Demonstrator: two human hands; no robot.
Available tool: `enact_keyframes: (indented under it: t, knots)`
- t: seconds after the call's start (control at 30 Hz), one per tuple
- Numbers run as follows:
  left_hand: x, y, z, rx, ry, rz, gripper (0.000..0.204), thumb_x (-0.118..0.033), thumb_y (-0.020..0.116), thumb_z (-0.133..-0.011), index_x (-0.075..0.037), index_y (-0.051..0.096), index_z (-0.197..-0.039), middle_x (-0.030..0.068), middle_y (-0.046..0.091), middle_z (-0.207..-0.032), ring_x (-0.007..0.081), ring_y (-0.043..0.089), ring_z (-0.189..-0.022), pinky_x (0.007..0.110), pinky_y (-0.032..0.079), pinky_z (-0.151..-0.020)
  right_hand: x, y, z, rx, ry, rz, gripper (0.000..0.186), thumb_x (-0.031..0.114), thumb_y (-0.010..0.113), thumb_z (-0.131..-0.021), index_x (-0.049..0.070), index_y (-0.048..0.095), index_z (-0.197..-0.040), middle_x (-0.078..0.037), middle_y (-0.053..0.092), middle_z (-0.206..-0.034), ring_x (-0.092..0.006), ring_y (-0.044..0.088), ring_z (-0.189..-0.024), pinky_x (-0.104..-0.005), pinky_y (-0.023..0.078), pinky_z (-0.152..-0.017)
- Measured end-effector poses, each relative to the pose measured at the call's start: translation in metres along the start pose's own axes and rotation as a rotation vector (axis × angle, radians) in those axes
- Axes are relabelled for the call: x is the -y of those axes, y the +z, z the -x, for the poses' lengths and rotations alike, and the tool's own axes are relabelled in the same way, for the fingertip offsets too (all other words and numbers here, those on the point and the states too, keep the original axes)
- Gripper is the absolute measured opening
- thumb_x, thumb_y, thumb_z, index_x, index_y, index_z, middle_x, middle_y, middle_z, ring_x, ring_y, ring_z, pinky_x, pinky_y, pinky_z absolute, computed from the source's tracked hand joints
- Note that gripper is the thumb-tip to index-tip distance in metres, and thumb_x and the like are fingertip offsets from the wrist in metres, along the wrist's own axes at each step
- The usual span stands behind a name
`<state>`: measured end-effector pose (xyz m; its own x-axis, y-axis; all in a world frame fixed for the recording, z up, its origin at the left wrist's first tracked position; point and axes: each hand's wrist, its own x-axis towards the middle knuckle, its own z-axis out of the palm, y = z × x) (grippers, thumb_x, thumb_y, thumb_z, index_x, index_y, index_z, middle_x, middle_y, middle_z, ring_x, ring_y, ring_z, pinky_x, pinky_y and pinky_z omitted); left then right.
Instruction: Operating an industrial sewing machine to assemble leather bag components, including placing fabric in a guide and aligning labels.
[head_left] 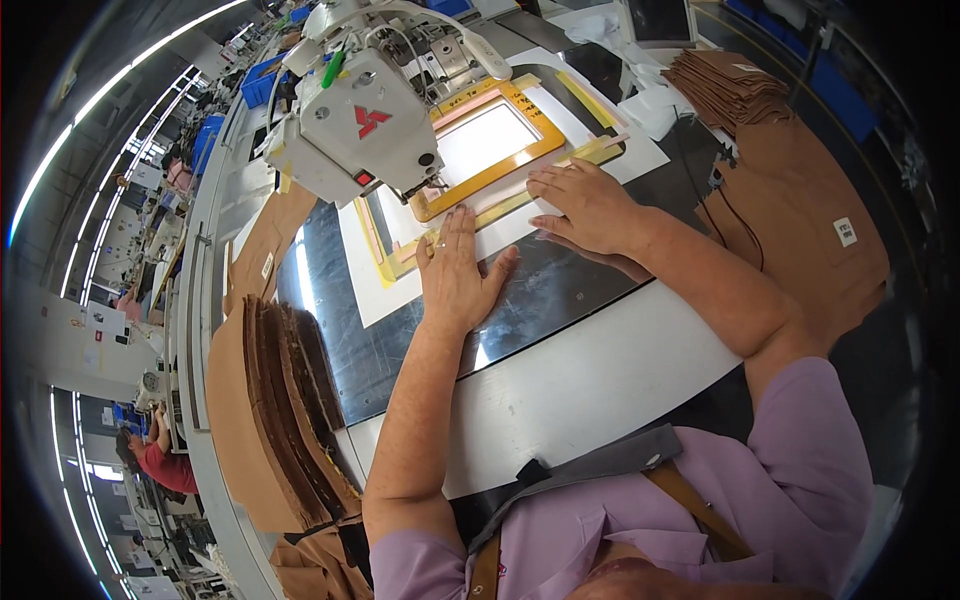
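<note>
My left hand [458, 280] lies with its fingers stretched out and its thumb apart. Its fingertips touch the near edge of a flat template [500, 207] with yellow and pink taped strips. Farther right, my right hand [588, 208] rests its fingertips by the same edge, fingers slightly bent and apart. Neither hand grips anything that I can see. A yellow rectangular frame [545, 135] lies on the template around a white opening. Under the template is a white sheet [375, 300]. The white sewing machine head [375, 130] stands over the frame's left corner.
Stacked brown fabric pieces [235, 420] stand to the left of the shiny dark plate [375, 370]. At the right lie more brown pieces [800, 210] and a folded brown pile [725, 90]. A dark cable [735, 225] crosses there. Another person [165, 465] sits far left.
</note>
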<state>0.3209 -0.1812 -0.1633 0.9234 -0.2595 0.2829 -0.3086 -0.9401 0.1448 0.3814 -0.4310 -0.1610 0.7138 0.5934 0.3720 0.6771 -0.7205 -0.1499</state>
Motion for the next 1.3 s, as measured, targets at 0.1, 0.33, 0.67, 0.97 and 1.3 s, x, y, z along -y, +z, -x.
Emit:
enact_keyframes:
  t: [0.1,0.33,0.67,0.97,1.3]
  knots:
    - [0.002,0.0,-0.005,0.006,-0.011,-0.019,0.09,-0.072,0.039,-0.099,-0.002,0.038,-0.155,0.021,0.043,-0.158,0.0344,0.036,-0.15,0.059,0.016,-0.122,-0.003,0.003,-0.001,0.064,-0.007,0.037,0.06,0.047,0.052,-0.103,0.004,0.053,-0.144,-0.014,0.053,-0.15,-0.0296,0.042,-0.146,-0.0451,0.029,-0.123]
    - [0.003,-0.002,-0.02,0.068,-0.012,-0.029,0.096,-0.074,0.04,-0.097,0.002,0.037,-0.155,0.0257,0.046,-0.154,0.0371,0.039,-0.148,0.06,0.014,-0.123,-0.007,-0.011,-0.018,0.255,0.088,0.111,0.078,0.062,0.039,-0.103,0.004,0.039,-0.155,-0.018,0.042,-0.158,-0.0301,0.033,-0.152,-0.0527,0.013,-0.127]
    - [0.008,0.004,-0.03,0.036,-0.011,-0.011,0.099,-0.074,0.045,-0.093,0.006,0.042,-0.15,0.0272,0.049,-0.15,0.0384,0.037,-0.148,0.058,0.01,-0.123,-0.009,-0.02,-0.024,0.333,0.196,0.16,0.083,0.066,0.034,-0.103,0.004,0.035,-0.158,-0.017,0.037,-0.161,-0.0296,0.029,-0.154,-0.0593,0.012,-0.126]
    - [0.005,0.0,-0.028,0.0,-0.039,0.004,0.093,-0.07,0.049,-0.092,0.005,0.047,-0.147,0.0282,0.053,-0.144,0.0394,0.043,-0.142,0.057,0.015,-0.121,-0.007,-0.022,-0.023,0.282,0.194,0.124,0.077,0.062,0.038,-0.104,0.003,0.044,-0.153,-0.016,0.045,-0.156,-0.0282,0.036,-0.15,-0.0549,0.015,-0.126]
    - [0.004,-0.001,-0.03,0.059,-0.059,-0.063,0.097,-0.076,0.037,-0.095,0.004,0.042,-0.151,0.0269,0.053,-0.145,0.0379,0.045,-0.142,0.056,0.017,-0.12,-0.004,-0.028,-0.028,0.403,0.264,0.151,0.083,0.066,0.033,-0.103,0.003,0.037,-0.156,-0.015,0.034,-0.163,-0.0279,0.024,-0.155,-0.0597,0.009,-0.126]
